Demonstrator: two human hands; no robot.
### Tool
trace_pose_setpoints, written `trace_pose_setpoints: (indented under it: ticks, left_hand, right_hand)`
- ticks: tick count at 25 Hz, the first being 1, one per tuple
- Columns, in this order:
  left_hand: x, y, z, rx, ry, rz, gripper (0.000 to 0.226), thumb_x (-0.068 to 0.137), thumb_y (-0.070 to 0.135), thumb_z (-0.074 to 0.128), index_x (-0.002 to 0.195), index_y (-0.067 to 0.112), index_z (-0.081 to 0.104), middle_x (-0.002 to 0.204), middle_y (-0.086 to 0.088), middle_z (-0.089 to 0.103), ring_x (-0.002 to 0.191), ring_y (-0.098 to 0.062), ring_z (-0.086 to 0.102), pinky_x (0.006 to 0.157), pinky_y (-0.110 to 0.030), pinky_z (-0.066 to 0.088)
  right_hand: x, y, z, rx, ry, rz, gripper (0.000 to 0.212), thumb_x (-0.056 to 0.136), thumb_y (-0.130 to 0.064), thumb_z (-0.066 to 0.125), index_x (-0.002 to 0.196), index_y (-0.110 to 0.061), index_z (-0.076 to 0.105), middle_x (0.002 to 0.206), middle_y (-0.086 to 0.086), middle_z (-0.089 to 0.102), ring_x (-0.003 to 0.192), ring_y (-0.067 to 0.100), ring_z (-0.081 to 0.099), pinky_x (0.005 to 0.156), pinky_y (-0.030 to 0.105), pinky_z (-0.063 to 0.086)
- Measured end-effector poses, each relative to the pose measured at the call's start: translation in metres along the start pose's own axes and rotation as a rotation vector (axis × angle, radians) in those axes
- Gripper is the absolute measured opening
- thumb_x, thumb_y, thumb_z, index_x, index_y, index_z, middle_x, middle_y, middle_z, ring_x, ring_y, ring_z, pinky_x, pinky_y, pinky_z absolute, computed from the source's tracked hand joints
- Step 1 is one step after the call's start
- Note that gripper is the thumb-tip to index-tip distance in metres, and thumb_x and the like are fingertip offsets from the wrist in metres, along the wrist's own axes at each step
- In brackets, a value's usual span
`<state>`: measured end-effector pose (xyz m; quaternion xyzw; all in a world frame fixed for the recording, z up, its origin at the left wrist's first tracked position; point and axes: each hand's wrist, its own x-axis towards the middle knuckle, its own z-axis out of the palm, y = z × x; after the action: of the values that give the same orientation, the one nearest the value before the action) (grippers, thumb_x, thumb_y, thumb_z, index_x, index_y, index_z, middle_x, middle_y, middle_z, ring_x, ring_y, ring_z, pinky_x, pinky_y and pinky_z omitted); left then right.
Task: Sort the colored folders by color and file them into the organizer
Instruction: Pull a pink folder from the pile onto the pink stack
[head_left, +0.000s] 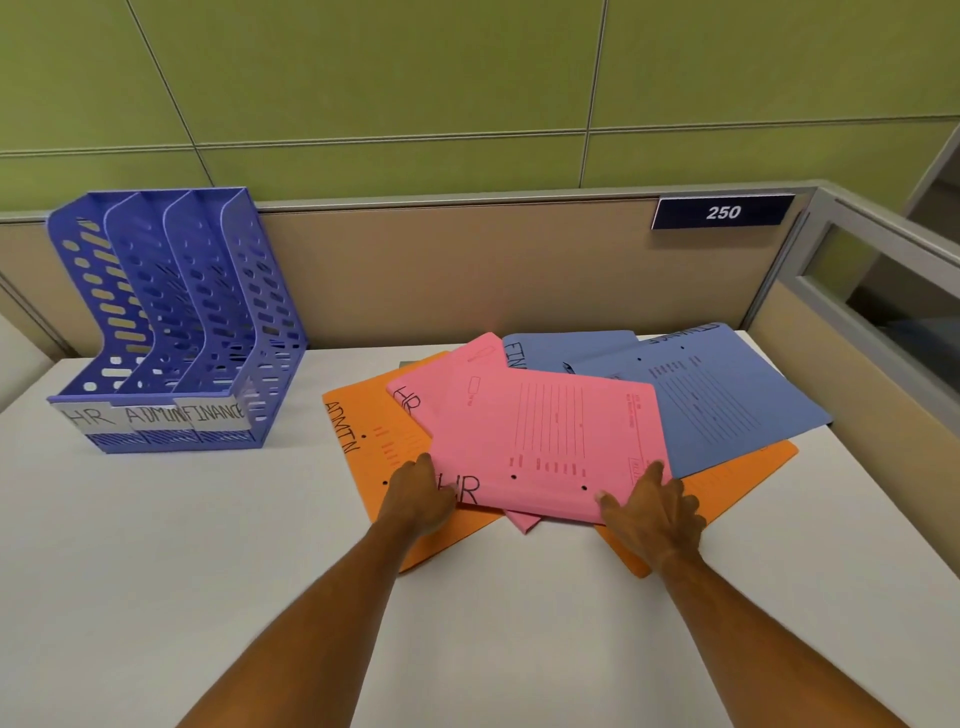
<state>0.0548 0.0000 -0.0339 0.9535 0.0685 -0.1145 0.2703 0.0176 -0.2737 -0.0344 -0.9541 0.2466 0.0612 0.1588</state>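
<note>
White desk (156, 545), top pink folder (550, 441) near edge between both hands' fingers (605, 500)

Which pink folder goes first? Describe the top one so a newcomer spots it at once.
On the white desk, right of the blue organizer, lies a fanned pile of folders. The top pink folder lies uppermost in the middle, both hands at its near edge: left hand, right hand. Unlike the second pink folder beneath it, its "HR" sits at the near left corner.
</note>
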Motion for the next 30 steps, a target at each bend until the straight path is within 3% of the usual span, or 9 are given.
trace_pose_setpoints:
  ticks: [4,9,14,19,24,27,30]
  left_hand:
    - [0.009,0.001,-0.005,-0.215,0.113,-0.156,0.038,0.086,0.023,0.064,0.119,0.004,0.056,0.114,-0.016,0.061,0.103,-0.033,0.059,0.083,-0.036,0.051]
    - [0.011,-0.007,-0.012,-0.463,0.153,-0.25,0.011,0.08,0.014,0.072,0.076,0.011,0.062,0.091,-0.014,0.069,0.083,-0.029,0.066,0.067,-0.033,0.055]
    - [-0.001,-0.006,-0.03,-0.628,0.162,-0.226,0.007,0.079,0.007,0.072,0.082,0.006,0.065,0.083,-0.013,0.071,0.08,-0.028,0.07,0.074,-0.044,0.06]
    - [-0.021,0.008,-0.063,-0.689,0.197,-0.149,0.007,0.083,0.004,0.069,0.089,0.003,0.066,0.081,-0.01,0.071,0.068,-0.016,0.068,0.054,-0.023,0.052]
    - [-0.037,0.026,-0.128,-0.754,0.29,0.016,0.006,0.083,0.002,0.068,0.086,0.006,0.066,0.08,-0.014,0.07,0.073,-0.025,0.068,0.058,-0.029,0.056]
    - [-0.057,0.041,-0.183,-0.727,0.382,0.15,0.011,0.084,0.0,0.066,0.08,0.01,0.065,0.078,-0.011,0.068,0.072,-0.022,0.068,0.066,-0.029,0.057]
    - [-0.082,0.048,-0.235,-0.619,0.498,0.233,0.006,0.084,0.002,0.067,0.086,0.008,0.066,0.08,-0.009,0.069,0.072,-0.016,0.068,0.062,-0.022,0.056]
  right_hand:
    - [0.016,0.008,0.002,0.103,-0.009,0.097,0.079,0.078,-0.057,0.067,0.132,-0.008,0.036,0.125,0.02,0.05,0.117,0.038,0.048,0.094,0.049,0.045]
    - [0.028,0.022,0.002,0.298,-0.005,0.18,0.056,0.078,-0.047,0.073,0.113,-0.01,0.049,0.116,0.016,0.058,0.109,0.038,0.052,0.088,0.046,0.048]
    - [0.02,0.025,0.007,0.376,-0.045,0.204,0.048,0.078,-0.05,0.072,0.104,-0.014,0.056,0.11,0.013,0.064,0.098,0.036,0.059,0.083,0.045,0.055]
    - [0.005,0.02,-0.005,0.494,-0.058,0.14,0.042,0.084,-0.042,0.07,0.111,-0.011,0.06,0.114,0.013,0.066,0.098,0.036,0.061,0.075,0.038,0.053]
    - [-0.01,-0.004,-0.028,0.668,-0.08,0.004,0.043,0.082,-0.036,0.072,0.115,-0.013,0.059,0.115,0.01,0.066,0.102,0.031,0.059,0.081,0.041,0.055]
    - [-0.021,-0.034,-0.066,0.712,-0.025,-0.072,0.056,0.08,-0.039,0.073,0.12,-0.008,0.05,0.111,0.009,0.059,0.105,0.033,0.057,0.085,0.044,0.052]
    - [-0.032,-0.067,-0.106,0.703,0.108,-0.204,0.076,0.083,-0.041,0.07,0.141,-0.007,0.034,0.132,0.018,0.05,0.122,0.038,0.047,0.094,0.046,0.045]
